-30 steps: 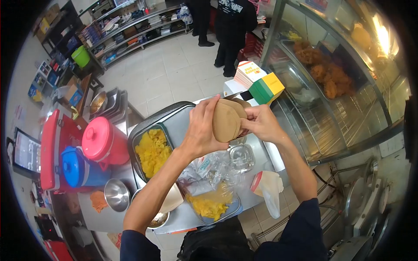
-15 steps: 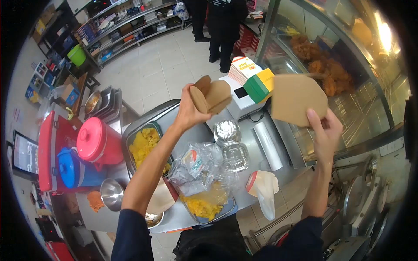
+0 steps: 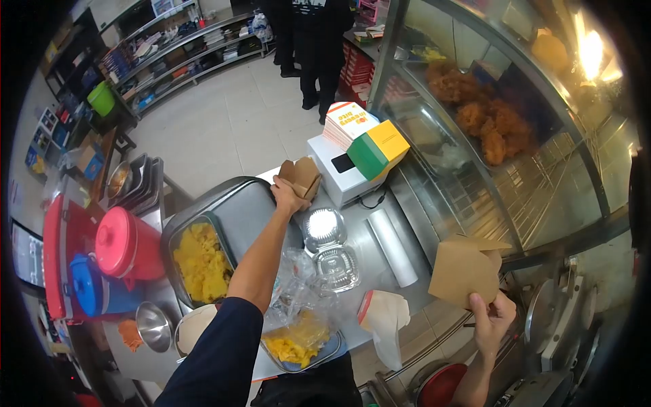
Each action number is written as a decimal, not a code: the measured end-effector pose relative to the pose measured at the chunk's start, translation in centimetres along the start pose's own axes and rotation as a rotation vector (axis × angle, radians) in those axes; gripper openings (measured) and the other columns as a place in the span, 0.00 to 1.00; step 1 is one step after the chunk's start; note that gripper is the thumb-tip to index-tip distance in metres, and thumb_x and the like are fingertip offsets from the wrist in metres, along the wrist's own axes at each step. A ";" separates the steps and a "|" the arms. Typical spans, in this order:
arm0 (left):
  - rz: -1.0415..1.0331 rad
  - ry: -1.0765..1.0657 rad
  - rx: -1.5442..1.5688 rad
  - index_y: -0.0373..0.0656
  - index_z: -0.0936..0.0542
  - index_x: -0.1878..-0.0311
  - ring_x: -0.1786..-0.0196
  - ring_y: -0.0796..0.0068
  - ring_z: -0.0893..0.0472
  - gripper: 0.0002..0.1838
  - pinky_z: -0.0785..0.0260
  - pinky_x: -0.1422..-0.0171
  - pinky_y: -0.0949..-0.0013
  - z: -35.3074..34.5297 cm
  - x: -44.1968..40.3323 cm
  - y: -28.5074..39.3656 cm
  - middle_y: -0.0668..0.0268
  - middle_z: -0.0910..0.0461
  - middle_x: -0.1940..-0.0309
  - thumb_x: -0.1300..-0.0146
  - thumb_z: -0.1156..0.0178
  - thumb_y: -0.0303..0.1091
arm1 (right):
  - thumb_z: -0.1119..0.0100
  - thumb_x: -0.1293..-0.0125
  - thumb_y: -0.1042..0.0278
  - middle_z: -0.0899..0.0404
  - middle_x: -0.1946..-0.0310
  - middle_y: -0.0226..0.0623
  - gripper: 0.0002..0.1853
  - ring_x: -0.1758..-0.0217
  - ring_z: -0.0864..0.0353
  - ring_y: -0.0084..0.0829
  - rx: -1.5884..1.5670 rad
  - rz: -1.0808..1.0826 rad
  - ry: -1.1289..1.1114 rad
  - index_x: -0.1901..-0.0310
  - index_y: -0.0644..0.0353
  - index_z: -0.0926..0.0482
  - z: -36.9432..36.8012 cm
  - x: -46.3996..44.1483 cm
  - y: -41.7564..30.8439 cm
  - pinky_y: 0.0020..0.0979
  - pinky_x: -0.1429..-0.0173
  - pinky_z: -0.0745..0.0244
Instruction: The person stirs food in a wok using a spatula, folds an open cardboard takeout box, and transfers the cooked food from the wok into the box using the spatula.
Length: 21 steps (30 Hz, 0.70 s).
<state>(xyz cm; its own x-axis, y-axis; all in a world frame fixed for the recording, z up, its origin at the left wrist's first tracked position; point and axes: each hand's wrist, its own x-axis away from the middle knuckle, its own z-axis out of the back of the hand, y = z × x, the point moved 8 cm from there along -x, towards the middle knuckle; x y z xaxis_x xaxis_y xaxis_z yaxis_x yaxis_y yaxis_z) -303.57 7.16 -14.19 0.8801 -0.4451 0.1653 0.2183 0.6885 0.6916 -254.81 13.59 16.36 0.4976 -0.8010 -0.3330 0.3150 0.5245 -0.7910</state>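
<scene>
With fingers wrapped round its near side, my left hand (image 3: pixel 290 198) holds an opened brown paper box (image 3: pixel 299 178) at the far edge of the steel table, beside a white device. My right hand (image 3: pixel 491 317) is low at the right, pinching a second brown paper box (image 3: pixel 462 273) by its lower edge; this one looks mostly flat, with flaps partly spread. Between the hands lie a clear plastic container (image 3: pixel 333 264) with its lid open and a white roll (image 3: pixel 393 248).
Trays of yellow food (image 3: pixel 201 263) stand left and near. A glass case (image 3: pixel 488 169) with fried food borders the right. Pink (image 3: pixel 125 244) and blue (image 3: pixel 102 285) jugs stand left. Two people in dark clothes (image 3: pixel 319 47) are at the back. A green-yellow box (image 3: pixel 378 150) sits beyond the table.
The two brown boxes, together at first, are now apart. My left hand has lowered its box to the table's far side; my right hand has moved right and down with the other.
</scene>
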 end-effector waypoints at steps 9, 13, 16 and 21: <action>0.032 -0.266 0.144 0.27 0.57 0.34 0.37 0.51 0.38 0.62 0.40 0.34 0.64 7.4 3.9 4.8 0.43 0.44 0.37 0.66 0.25 0.40 | 0.40 0.43 0.75 0.26 0.79 0.26 0.06 0.77 0.32 0.14 -0.114 0.172 -0.088 0.67 0.70 0.22 -3.7 -2.9 -5.4 0.18 0.73 0.39; -0.178 -0.854 0.843 0.33 0.47 0.33 0.34 0.64 0.37 0.57 0.42 0.34 0.61 14.2 15.4 15.4 0.50 0.39 0.37 0.59 0.29 0.56 | 0.39 0.42 0.74 0.19 0.72 0.36 0.10 0.70 0.23 0.19 -0.343 0.237 -0.339 0.61 0.71 0.22 -6.7 -4.0 -11.1 0.22 0.67 0.29; -0.507 -1.043 1.070 0.40 0.47 0.32 0.34 0.69 0.39 0.52 0.45 0.33 0.62 21.7 26.8 20.1 0.62 0.38 0.37 0.56 0.28 0.43 | 0.40 0.40 0.72 0.20 0.72 0.32 0.10 0.69 0.24 0.16 -0.565 0.283 -0.489 0.61 0.70 0.22 -9.1 -4.6 -15.1 0.19 0.67 0.30; -0.362 -0.444 1.075 0.37 0.46 0.34 0.38 0.69 0.36 0.50 0.44 0.34 0.63 29.7 32.9 14.6 0.60 0.37 0.40 0.58 0.26 0.36 | 0.41 0.38 0.72 0.22 0.69 0.28 0.10 0.68 0.25 0.15 -0.935 0.280 -0.846 0.59 0.71 0.23 -15.5 -2.5 -23.0 0.20 0.66 0.29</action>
<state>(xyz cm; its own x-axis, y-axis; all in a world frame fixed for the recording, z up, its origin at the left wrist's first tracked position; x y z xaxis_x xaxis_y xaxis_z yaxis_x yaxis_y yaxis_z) -283.91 -14.42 22.24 0.5739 -0.8152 -0.0776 -0.2244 -0.2476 0.9425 -275.83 -0.96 27.45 0.9168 -0.0865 -0.3898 -0.3936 -0.0308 -0.9188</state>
